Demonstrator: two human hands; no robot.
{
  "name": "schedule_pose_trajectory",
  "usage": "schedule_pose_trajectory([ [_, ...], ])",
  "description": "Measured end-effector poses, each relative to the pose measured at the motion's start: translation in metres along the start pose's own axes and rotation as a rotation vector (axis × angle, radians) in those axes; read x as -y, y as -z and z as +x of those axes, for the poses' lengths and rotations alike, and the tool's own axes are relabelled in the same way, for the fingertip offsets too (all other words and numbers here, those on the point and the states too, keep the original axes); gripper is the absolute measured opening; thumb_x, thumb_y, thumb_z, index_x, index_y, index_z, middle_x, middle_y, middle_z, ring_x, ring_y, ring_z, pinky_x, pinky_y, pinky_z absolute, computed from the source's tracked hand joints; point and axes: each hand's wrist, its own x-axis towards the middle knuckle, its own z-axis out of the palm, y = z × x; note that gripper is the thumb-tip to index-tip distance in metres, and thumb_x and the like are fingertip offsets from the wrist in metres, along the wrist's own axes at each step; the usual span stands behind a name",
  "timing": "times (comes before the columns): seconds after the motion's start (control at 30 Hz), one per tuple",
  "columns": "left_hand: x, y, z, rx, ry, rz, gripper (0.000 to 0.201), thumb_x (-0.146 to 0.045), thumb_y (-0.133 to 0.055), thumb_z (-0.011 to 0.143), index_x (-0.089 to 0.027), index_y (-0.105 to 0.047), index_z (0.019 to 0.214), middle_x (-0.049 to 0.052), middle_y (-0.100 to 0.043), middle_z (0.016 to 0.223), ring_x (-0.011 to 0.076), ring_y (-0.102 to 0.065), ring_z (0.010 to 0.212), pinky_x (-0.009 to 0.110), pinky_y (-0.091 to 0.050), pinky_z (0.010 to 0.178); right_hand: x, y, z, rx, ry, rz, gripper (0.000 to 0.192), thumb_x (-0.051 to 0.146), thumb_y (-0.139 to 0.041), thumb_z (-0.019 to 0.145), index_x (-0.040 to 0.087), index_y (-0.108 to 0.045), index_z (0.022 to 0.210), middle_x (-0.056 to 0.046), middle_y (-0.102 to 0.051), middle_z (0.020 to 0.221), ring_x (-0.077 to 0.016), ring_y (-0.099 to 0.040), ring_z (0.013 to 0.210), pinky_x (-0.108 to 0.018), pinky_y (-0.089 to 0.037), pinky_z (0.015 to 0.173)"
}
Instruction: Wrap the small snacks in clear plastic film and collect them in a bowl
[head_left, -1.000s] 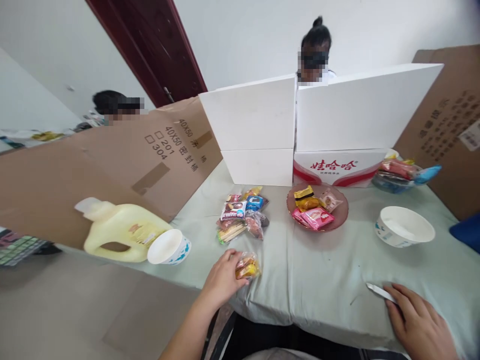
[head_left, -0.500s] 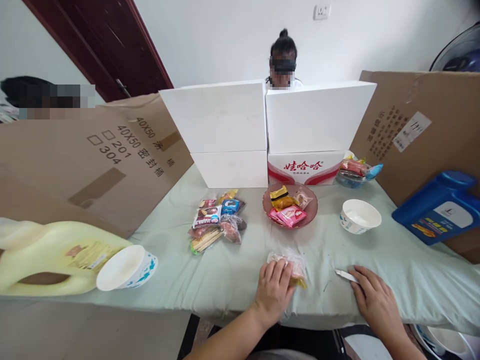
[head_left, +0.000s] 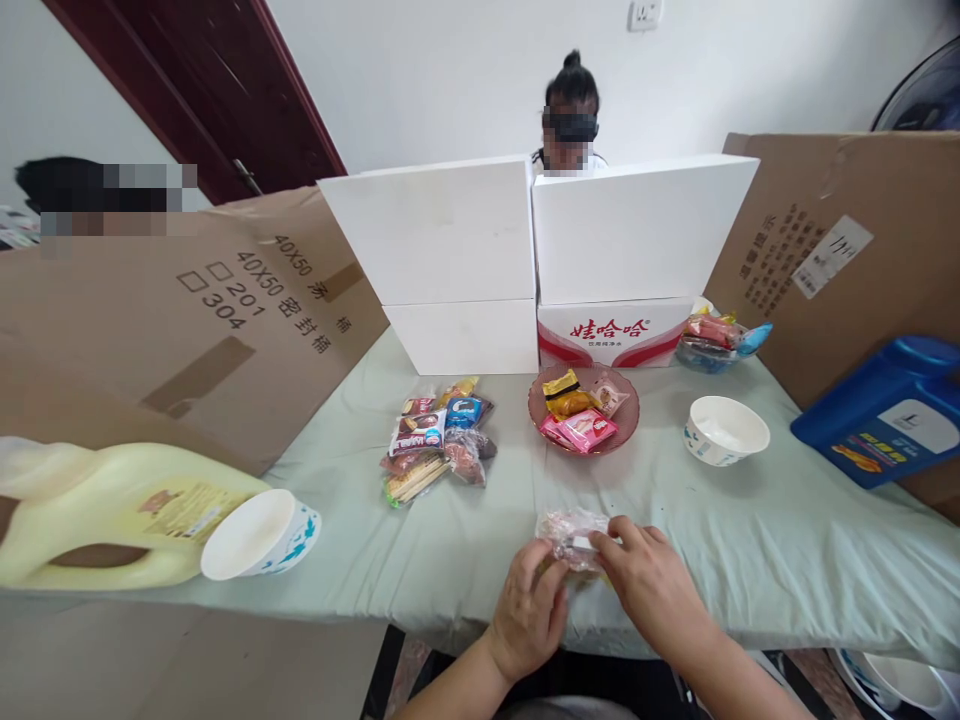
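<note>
Near the table's front edge lies a clear plastic packet (head_left: 561,524) with pinkish contents and some yellow beneath. My left hand (head_left: 529,605) grips its near left side, fingers bent. From the right, my right hand (head_left: 649,570) reaches over the packet, its fingers closed on a small white utility knife (head_left: 581,543). The knife lies across the packet's top; its blade tip cannot be made out. Beyond the hands stands a pink glass bowl (head_left: 537,432) of wrapped snacks. To the left, a pile of wrapped snacks (head_left: 420,434) rests on the cloth.
A paper bowl (head_left: 724,455) stands right; another paper bowl (head_left: 296,545) tilts against a yellow jug (head_left: 120,500). A blue bottle (head_left: 885,410) leans at right. White boxes (head_left: 457,235) and cardboard (head_left: 150,320) wall the table. One person sits behind the boxes, another at far left.
My right hand has moved left from the cloth to the packet, bringing the white utility knife with it. My left hand has shifted slightly down and left, still on the packet.
</note>
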Motion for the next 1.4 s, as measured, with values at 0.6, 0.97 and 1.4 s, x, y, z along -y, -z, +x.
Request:
schedule_pose_trajectory([
  [0.6, 0.015, 0.004, 0.059, 0.173, 0.383, -0.49, 0.018, -0.026, -0.056, 0.09, -0.021, -0.07, 0.099, 0.008, -0.063, 0.099, 0.0202, -0.062, 0.092, 0.034, -0.052, 0.084, -0.026, -0.01, -0.02, -0.163, -0.156, 0.368, 0.067, 0.052, -0.061, 0.083, 0.022, -0.041, 0.14, -0.014, -0.05, 0.137, -0.0276, -0.05, 0.123, -0.043, -0.047, 0.098],
  [0.97, 0.078, 0.042, 0.024, -0.333, 0.847, -0.433, 0.025, -0.04, -0.059, 0.083, -0.018, -0.056, 0.096, 0.001, -0.059, 0.079, 0.0152, -0.059, 0.066, 0.027, -0.05, 0.062, -0.065, -0.024, -0.041, -0.436, -0.437, 0.294, 0.024, 0.035, -0.047, 0.091, 0.02, -0.06, 0.104, -0.009, -0.066, 0.098, -0.025, -0.063, 0.093, -0.043, -0.051, 0.083],
  [1.4, 0.06, 0.024, 0.067, 0.286, 0.314, 0.014, 0.029, -0.031, -0.053, 0.091, -0.018, -0.061, 0.116, 0.011, -0.064, 0.111, 0.0281, -0.055, 0.108, 0.046, -0.046, 0.09, -0.04, -0.04, 0.019, -0.092, -0.193, 0.387, 0.033, 0.037, -0.044, 0.095, 0.017, -0.059, 0.117, -0.014, -0.063, 0.119, -0.0274, -0.059, 0.11, -0.046, -0.049, 0.093],
])
